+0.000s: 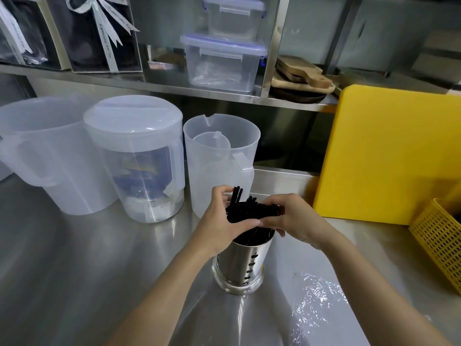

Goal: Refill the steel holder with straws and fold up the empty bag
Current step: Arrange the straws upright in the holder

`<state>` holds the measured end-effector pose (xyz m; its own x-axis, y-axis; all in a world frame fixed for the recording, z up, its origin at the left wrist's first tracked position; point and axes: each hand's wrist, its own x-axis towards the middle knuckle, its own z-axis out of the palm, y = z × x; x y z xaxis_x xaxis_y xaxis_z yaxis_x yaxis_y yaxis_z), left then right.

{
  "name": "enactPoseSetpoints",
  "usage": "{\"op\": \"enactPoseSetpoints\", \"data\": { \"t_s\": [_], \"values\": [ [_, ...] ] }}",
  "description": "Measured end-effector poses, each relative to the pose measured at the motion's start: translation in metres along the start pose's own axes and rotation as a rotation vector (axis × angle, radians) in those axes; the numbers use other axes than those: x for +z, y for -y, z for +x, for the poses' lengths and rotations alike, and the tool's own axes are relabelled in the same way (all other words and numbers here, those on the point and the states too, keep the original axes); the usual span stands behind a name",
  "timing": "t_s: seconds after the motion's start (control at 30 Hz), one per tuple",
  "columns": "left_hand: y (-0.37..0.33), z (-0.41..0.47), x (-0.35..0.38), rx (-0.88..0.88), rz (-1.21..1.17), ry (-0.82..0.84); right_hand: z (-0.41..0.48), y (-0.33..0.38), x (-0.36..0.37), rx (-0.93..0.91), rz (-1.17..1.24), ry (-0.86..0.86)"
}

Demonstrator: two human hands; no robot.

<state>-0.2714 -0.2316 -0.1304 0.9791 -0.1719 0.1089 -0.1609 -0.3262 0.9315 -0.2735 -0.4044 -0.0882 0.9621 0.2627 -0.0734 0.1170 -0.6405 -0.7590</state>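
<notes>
A perforated steel holder (243, 265) stands upright on the steel counter, low in the middle. A bunch of black straws (249, 212) sticks out of its top. My left hand (219, 218) wraps the straw tops from the left, thumb across the front. From the right, my right hand (291, 218) closes its fingers on the same bunch. The two hands touch at the fingertips just above the holder's rim. A clear, crinkled plastic bag (316, 298) lies flat on the counter to the right of the holder, under my right forearm.
Three translucent plastic pitchers (139, 158) stand behind the holder on the left. A yellow cutting board (389, 156) leans at the right, with a yellow perforated basket (439, 243) beside it. A shelf above holds clear lidded boxes (222, 63) and wooden boards (301, 73).
</notes>
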Motion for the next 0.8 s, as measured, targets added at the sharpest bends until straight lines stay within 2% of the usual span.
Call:
{"op": "enactPoseSetpoints", "data": {
  "t_s": [0.17, 0.3, 0.43, 0.8],
  "values": [
    [0.007, 0.0, -0.002, -0.029, -0.065, 0.033, 0.006, 0.002, 0.0, 0.048, 0.108, -0.018],
    [0.011, -0.005, -0.002, -0.032, -0.175, 0.118, 0.001, 0.006, -0.005, 0.062, 0.172, 0.074],
    [0.011, -0.005, -0.001, 0.007, -0.219, 0.068, 0.001, 0.004, -0.005, 0.084, 0.201, 0.091],
    [0.01, 0.0, 0.004, -0.008, -0.309, -0.046, 0.002, -0.005, -0.009, -0.002, 0.195, -0.119]
  ]
}}
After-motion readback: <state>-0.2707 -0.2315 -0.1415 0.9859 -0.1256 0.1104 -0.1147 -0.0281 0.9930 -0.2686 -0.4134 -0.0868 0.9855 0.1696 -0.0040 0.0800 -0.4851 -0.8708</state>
